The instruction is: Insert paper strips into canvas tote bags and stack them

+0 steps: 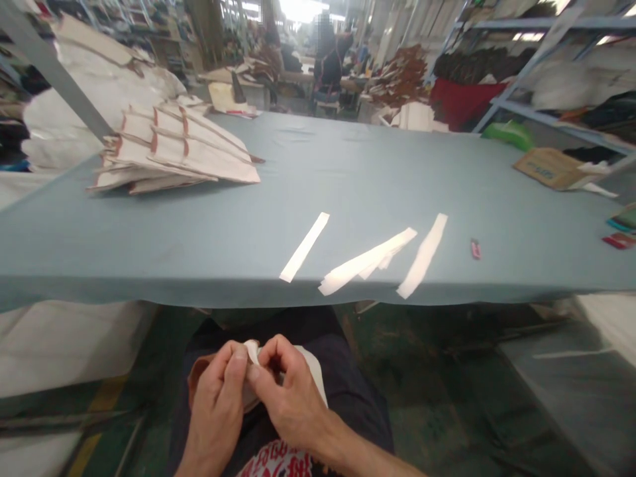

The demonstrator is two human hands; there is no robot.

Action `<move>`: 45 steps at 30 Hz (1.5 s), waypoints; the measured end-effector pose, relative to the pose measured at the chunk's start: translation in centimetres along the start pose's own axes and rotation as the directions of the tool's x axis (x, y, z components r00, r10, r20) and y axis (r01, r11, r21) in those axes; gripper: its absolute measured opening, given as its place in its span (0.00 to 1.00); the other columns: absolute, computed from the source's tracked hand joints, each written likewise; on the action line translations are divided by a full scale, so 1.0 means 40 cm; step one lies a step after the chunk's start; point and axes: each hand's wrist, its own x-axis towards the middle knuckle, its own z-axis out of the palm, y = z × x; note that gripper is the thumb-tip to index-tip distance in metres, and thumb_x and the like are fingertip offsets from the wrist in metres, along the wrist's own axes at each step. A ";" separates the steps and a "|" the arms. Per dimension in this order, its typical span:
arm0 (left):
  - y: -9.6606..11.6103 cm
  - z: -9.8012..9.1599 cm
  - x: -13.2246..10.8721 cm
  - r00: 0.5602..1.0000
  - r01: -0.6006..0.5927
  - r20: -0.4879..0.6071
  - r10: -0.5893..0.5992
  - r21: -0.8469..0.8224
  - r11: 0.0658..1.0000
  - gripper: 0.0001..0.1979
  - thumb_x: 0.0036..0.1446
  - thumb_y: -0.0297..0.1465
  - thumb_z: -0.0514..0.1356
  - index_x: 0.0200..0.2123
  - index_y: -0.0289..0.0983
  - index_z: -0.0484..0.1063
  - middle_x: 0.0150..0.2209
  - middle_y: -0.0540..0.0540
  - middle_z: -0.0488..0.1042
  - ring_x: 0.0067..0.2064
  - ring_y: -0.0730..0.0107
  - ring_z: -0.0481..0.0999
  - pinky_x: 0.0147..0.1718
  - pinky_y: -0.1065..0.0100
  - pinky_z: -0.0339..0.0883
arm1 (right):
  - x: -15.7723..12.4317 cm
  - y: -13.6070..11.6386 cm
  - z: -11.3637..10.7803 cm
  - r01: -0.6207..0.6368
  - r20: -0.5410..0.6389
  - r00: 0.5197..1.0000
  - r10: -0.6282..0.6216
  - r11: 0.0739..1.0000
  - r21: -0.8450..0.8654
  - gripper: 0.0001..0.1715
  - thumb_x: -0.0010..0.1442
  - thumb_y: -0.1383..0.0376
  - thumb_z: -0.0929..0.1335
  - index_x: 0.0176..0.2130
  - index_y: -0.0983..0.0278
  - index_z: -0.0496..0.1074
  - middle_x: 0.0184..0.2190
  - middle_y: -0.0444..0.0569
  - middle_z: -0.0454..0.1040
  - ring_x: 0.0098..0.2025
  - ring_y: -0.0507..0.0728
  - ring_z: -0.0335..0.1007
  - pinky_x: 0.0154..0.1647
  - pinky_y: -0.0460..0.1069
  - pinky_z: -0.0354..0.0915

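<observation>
On the near side of the table, the left hand and right hand both pinch the pale piece, fingertips close together. Small, even pinches should help keep it smooth and neat.

My left hand and right hand pinch a pale piece over my lap; strips lie on the near tabletop.

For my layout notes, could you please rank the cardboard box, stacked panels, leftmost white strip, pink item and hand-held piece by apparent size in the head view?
1. Stacked panels
2. Cardboard box
3. Leftmost white strip
4. Pink item
Unranked: the hand-held piece, partly hidden and nearer the camera.
</observation>
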 end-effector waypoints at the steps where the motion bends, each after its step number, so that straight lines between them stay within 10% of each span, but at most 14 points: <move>1: -0.006 0.003 -0.001 1.000 -0.006 -0.005 0.006 -0.002 1.000 0.25 0.71 0.50 0.52 0.26 0.42 0.67 0.22 0.54 0.67 0.23 0.68 0.69 0.21 0.70 0.65 | 0.001 0.002 -0.002 0.007 0.016 1.000 -0.007 1.000 -0.009 0.14 0.64 0.56 0.70 0.33 0.59 0.64 0.26 0.38 0.66 0.28 0.51 0.62 0.30 0.46 0.60; 5: -0.018 0.007 -0.012 0.998 -0.051 -0.030 0.051 -0.010 0.999 0.26 0.72 0.51 0.51 0.25 0.43 0.63 0.21 0.55 0.63 0.22 0.69 0.66 0.20 0.70 0.61 | 0.026 -0.002 -0.045 0.090 0.118 0.992 -0.050 0.926 -0.366 0.09 0.67 0.64 0.69 0.33 0.60 0.70 0.27 0.38 0.73 0.28 0.50 0.68 0.28 0.44 0.63; 11: -0.014 0.005 -0.038 0.993 -0.103 -0.049 0.103 0.003 0.995 0.25 0.75 0.46 0.50 0.25 0.43 0.64 0.21 0.55 0.64 0.24 0.68 0.66 0.25 0.68 0.60 | 0.186 -0.014 -0.171 0.088 -0.089 0.967 -0.240 0.637 -0.766 0.06 0.67 0.65 0.73 0.45 0.62 0.76 0.46 0.55 0.82 0.48 0.63 0.78 0.50 0.55 0.71; 21: -0.015 -0.002 0.028 0.992 -0.126 0.020 0.125 0.153 0.980 0.23 0.71 0.46 0.53 0.27 0.41 0.73 0.21 0.53 0.71 0.26 0.65 0.71 0.27 0.68 0.63 | 0.355 -0.015 -0.221 0.233 0.148 0.950 -0.275 0.308 -0.922 0.10 0.69 0.61 0.75 0.48 0.62 0.78 0.51 0.59 0.79 0.55 0.67 0.72 0.53 0.56 0.67; 28: 0.024 0.002 0.099 0.986 -0.164 0.037 0.160 0.239 0.957 0.18 0.68 0.44 0.54 0.31 0.41 0.74 0.24 0.51 0.78 0.27 0.65 0.77 0.29 0.69 0.68 | 0.355 -0.036 -0.233 0.227 0.141 0.959 -0.246 0.363 -0.904 0.14 0.77 0.62 0.66 0.44 0.62 0.82 0.49 0.56 0.82 0.51 0.62 0.75 0.48 0.52 0.63; 38: 0.043 0.113 0.265 0.936 -0.310 0.285 0.207 0.386 0.869 0.26 0.71 0.34 0.52 0.67 0.34 0.73 0.29 0.49 0.82 0.33 0.60 0.83 0.37 0.67 0.71 | 0.404 -0.042 -0.275 0.144 0.068 0.987 -0.146 0.607 -0.782 0.15 0.73 0.62 0.67 0.36 0.61 0.82 0.33 0.46 0.81 0.36 0.56 0.71 0.37 0.50 0.54; 45: 0.035 0.149 0.323 0.896 -0.396 0.402 0.189 0.534 0.747 0.26 0.69 0.28 0.53 0.66 0.38 0.76 0.43 0.39 0.88 0.42 0.52 0.88 0.37 0.66 0.71 | 0.459 -0.087 -0.335 0.075 -0.195 0.951 -0.238 0.794 -0.603 0.15 0.71 0.64 0.66 0.31 0.62 0.73 0.29 0.43 0.75 0.34 0.54 0.68 0.38 0.48 0.59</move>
